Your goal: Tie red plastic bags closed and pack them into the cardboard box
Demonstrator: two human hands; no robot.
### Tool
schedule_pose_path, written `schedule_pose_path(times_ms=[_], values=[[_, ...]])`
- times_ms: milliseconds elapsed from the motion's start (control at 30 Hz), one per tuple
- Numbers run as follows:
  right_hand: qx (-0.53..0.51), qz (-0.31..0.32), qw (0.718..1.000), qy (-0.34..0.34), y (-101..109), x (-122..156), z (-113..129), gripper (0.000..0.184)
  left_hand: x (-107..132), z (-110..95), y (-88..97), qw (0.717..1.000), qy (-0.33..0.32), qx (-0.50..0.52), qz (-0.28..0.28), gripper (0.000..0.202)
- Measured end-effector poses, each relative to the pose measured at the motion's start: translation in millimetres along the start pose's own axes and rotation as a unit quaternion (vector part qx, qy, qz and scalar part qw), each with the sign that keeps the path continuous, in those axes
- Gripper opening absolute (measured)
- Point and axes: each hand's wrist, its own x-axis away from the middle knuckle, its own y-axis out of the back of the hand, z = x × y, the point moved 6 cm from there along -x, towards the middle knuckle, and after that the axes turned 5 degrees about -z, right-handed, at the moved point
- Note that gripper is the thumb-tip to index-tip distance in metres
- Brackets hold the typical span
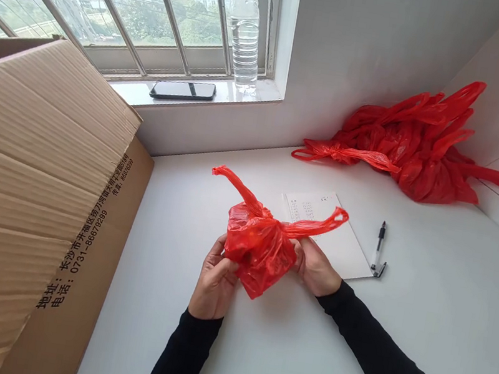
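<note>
A red plastic bag, tied in a knot with its two handles sticking out to the sides, is held up over the white table. My left hand grips its lower left side, thumb in front. On the bag's right side is my right hand, its fingers partly hidden behind the plastic. Whatever fills the bag cannot be made out through the crumpled film. Just behind the bag, a sheet of paper with handwriting lies on the table, partly covered by the bag and my right hand.
A large cardboard box stands on the left. More red plastic bags are heaped in the back right corner. A black pen lies right of the paper. The windowsill bears a phone and a water bottle.
</note>
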Motion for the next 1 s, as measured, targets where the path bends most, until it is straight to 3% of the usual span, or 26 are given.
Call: schedule_pose_path(times_ms=[133,333,500,600,700,867,1000], values=[[0.023,0.0,1.0,0.017,1.3,0.4,-0.7,0.043,3.9,-0.3,-9.5,0.999,0.011,-0.027,0.02,0.031],[0.012,-0.026,0.997,0.072,7.0,-1.3,2.6,0.034,-1.6,7.2,-3.9,0.993,-0.028,-0.117,-0.011,0.047],[0.015,0.007,0.999,0.035,2.4,0.4,0.6,0.024,2.4,-8.8,-2.7,0.973,-0.146,-0.177,-0.007,0.074],[0.054,0.045,0.997,0.032,-5.5,4.2,0.5,0.023,8.0,-14.3,-10.9,0.973,-0.153,-0.17,0.036,0.061],[0.101,0.057,0.992,0.049,-11.2,7.2,1.4,0.022,11.6,-15.0,-14.8,0.978,-0.14,-0.149,0.037,0.05],[0.107,0.061,0.991,0.045,-12.1,8.2,1.6,0.032,9.8,-21.1,-5.9,0.974,-0.173,-0.143,-0.014,0.022],[0.13,0.082,0.984,0.091,-13.5,10.6,10.3,0.04,13.5,-44.3,8.8,0.935,-0.283,-0.167,-0.134,0.017]])
